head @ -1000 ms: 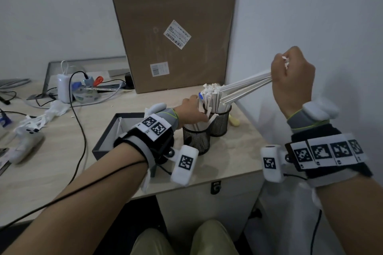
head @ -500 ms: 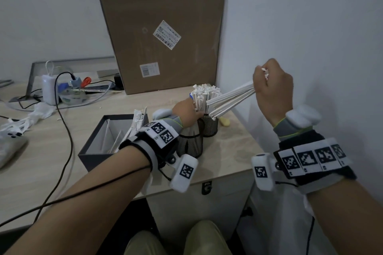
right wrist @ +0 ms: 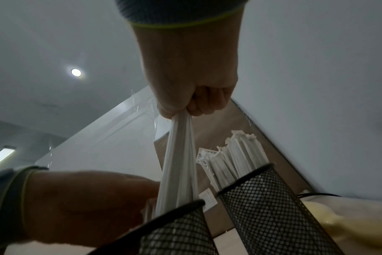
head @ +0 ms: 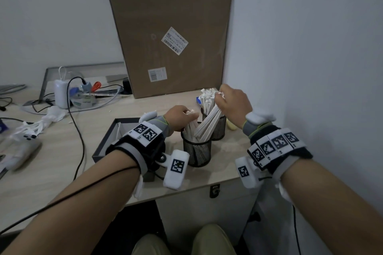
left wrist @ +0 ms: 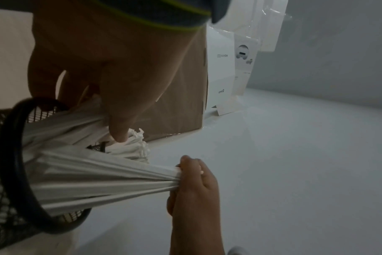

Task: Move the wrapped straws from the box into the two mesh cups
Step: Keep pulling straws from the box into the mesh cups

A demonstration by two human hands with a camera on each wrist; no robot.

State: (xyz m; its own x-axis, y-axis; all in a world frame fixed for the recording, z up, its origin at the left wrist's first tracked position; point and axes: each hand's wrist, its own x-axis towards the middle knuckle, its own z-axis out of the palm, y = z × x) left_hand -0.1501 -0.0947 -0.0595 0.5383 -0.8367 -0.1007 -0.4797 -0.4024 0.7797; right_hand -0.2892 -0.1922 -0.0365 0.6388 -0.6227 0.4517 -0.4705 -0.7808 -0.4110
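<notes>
Two black mesh cups stand side by side near the desk's right front. My right hand (head: 232, 102) grips the top of a bundle of white wrapped straws (head: 208, 123) whose lower ends sit inside the near cup (head: 196, 151). In the right wrist view the fist (right wrist: 192, 96) holds the bundle (right wrist: 179, 163) slanting down into that cup (right wrist: 175, 229). My left hand (head: 180, 117) holds another clump of straws (left wrist: 65, 124) at the near cup's left rim (left wrist: 13, 163). The far cup (head: 218, 129) is packed with upright straws (right wrist: 240, 155). The dark open box (head: 107, 141) lies left of the cups, mostly hidden by my left wrist.
A tall cardboard carton (head: 170, 33) stands against the wall behind the cups. The white wall (head: 310, 68) runs close along the right. Cables, a white charger (head: 61, 93) and a game controller (head: 22, 145) lie on the left. A pale yellow lump (head: 232, 127) sits right of the far cup.
My right hand came down and leftward with the bundle, swinging it from nearly level to steep, so its lower ends now sit in the near cup. The left hand stayed at that cup.
</notes>
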